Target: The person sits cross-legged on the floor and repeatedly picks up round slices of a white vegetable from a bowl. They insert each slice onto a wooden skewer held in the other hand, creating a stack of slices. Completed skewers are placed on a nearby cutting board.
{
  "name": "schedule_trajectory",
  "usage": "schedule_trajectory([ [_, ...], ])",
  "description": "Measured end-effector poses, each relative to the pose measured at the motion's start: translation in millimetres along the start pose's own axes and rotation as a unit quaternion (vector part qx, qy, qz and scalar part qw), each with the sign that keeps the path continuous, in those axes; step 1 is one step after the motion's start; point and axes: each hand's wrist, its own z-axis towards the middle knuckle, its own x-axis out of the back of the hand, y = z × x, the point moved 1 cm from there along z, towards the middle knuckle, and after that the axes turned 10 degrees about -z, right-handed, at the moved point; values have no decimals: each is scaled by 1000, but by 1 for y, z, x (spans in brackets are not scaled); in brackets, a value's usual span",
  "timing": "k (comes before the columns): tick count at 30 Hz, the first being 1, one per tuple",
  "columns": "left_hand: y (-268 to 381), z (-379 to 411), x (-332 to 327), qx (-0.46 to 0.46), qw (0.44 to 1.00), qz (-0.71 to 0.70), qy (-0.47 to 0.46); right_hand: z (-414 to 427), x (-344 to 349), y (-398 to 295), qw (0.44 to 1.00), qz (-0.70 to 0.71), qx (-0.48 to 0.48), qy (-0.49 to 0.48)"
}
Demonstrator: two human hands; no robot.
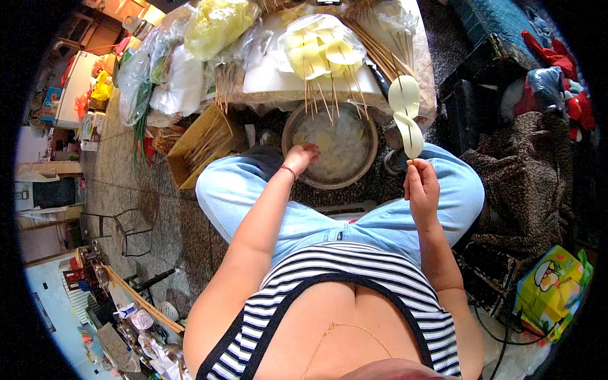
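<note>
My right hand grips the lower end of a thin wooden skewer. Two pale yellow, thin round slices are threaded on it, the lower one twisted. Over the left side of a metal basin is my left hand, its fingertips beside a pale slice. Whether those fingers hold the slice cannot be made out. Cloudy liquid with pale pieces fills the basin between my knees. On the table beyond, several skewers of slices lie partly in a clear plastic bag, sticks pointing towards me.
Bare skewers lie on the table, near a bag of yellow pieces. A cardboard box of skewers stands left of the basin. Dark patterned cloth and a colourful bag are at my right.
</note>
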Motion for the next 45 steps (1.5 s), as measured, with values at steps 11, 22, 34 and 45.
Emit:
schedule_trajectory([
  [11,-31,91,2,-123,844,521,48,8,-8,3,998,49,-42,-21],
  [22,3,53,-17,-109,929,332,119,1,-7,12,993,-106,32,-37],
  [34,89,-88,-50,-115,937,-322,71,-44,-13,5,957,-228,133,-123],
  [45,111,-85,-56,-303,934,-165,90,-65,-5,0,948,-261,169,-72],
])
